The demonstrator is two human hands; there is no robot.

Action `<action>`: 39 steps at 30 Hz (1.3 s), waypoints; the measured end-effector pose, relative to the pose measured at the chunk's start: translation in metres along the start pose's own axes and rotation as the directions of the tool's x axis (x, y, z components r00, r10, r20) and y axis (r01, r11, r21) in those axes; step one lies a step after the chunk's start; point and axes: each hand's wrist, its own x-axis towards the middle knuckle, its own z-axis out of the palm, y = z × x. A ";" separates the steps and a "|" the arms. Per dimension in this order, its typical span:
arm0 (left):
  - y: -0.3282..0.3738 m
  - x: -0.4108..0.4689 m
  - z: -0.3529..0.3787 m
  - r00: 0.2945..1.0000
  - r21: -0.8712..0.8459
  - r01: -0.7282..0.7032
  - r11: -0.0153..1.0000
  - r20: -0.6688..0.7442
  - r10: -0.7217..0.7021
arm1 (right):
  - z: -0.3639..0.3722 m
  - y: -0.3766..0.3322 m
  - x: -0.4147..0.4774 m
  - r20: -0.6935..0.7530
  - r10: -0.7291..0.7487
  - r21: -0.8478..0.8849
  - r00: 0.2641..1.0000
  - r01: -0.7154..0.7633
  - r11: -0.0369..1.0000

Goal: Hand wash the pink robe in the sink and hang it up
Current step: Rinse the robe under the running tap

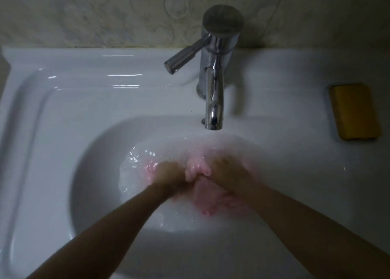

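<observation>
I see both bare hands down in the basin of a white sink (63, 114), working a pink robe (202, 196) that lies bunched and submerged in cloudy water, just in front of the chrome faucet (214, 84). The left hand (171, 176) is curled closed over a fold of the robe to the left of the faucet's spout line; the right hand (226, 172) is likewise closed on the fabric directly below the spout, and a ridge of pink cloth stands up between the two fists. The picture is dim and blurred, so I cannot make out single fingers. Glints on the water show to the left of the hands. The faucet's lever handle points left and toward the camera. A yellow bar of soap (354, 111) rests on the sink's flat ledge, well to the right of the faucet. Pale patterned wall (105, 14) rises behind the faucet.
</observation>
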 end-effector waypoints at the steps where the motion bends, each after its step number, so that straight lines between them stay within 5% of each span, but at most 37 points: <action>1: -0.003 0.000 -0.009 0.997 0.067 -0.024 0.997 -0.075 0.029 | -0.003 -0.003 0.003 0.082 0.026 0.076 0.996 -0.032 0.997; 4: -0.018 0.002 -0.018 0.984 -0.169 -0.126 0.978 -0.150 0.101 | -0.032 -0.009 0.005 0.078 0.085 0.239 0.993 -0.102 0.966; 8: -0.023 -0.019 -0.032 0.884 -0.371 -0.369 0.852 -0.424 0.198 | -0.057 0.000 -0.020 -0.180 -0.131 0.299 0.975 0.181 0.937; 11: -0.026 -0.049 -0.034 0.762 -0.231 -0.491 0.840 -0.582 0.285 | -0.070 0.009 -0.053 -0.348 -0.360 0.130 0.866 0.425 0.896; 15: -0.042 -0.076 -0.006 0.626 0.152 -0.490 0.858 -0.624 0.468 | -0.047 0.029 -0.096 -0.250 -0.523 0.082 0.815 0.556 0.827; 17: -0.042 -0.087 0.002 0.660 0.124 -0.434 0.893 -0.630 0.409 | -0.030 0.030 -0.111 -0.336 -0.411 0.180 0.847 0.486 0.855; 20: -0.031 -0.084 0.007 0.717 0.025 -0.282 0.959 -0.659 0.228 | -0.010 0.020 -0.107 -0.456 0.140 0.379 0.879 0.050 0.924; 22: -0.020 -0.069 0.015 0.810 0.016 -0.181 0.983 -0.564 0.159 | -0.008 0.013 -0.092 -0.241 0.523 0.598 0.818 -0.299 0.744; 25: -0.006 -0.050 0.045 0.946 0.028 -0.097 0.995 -0.309 0.101 | -0.002 -0.002 -0.070 -0.044 0.688 0.734 0.725 -0.444 0.515; 28: 0.000 -0.055 0.073 0.973 0.129 -0.079 0.988 -0.204 0.105 | 0.009 -0.019 -0.051 -0.082 0.673 0.675 0.735 -0.456 0.580; 33: 0.001 -0.051 0.085 0.945 0.112 -0.090 0.990 -0.303 0.121 | 0.016 -0.033 -0.060 -0.093 0.323 0.542 0.942 -0.225 0.810; 37: -0.001 -0.041 0.080 0.943 -0.159 -0.132 0.978 -0.325 0.074 | 0.042 -0.062 -0.090 -0.410 0.116 0.260 0.905 -0.006 0.966; 39: -0.002 -0.037 0.082 0.951 -0.134 -0.110 0.985 -0.302 0.065 | 0.058 -0.059 -0.085 -0.475 0.047 0.180 0.879 0.044 0.983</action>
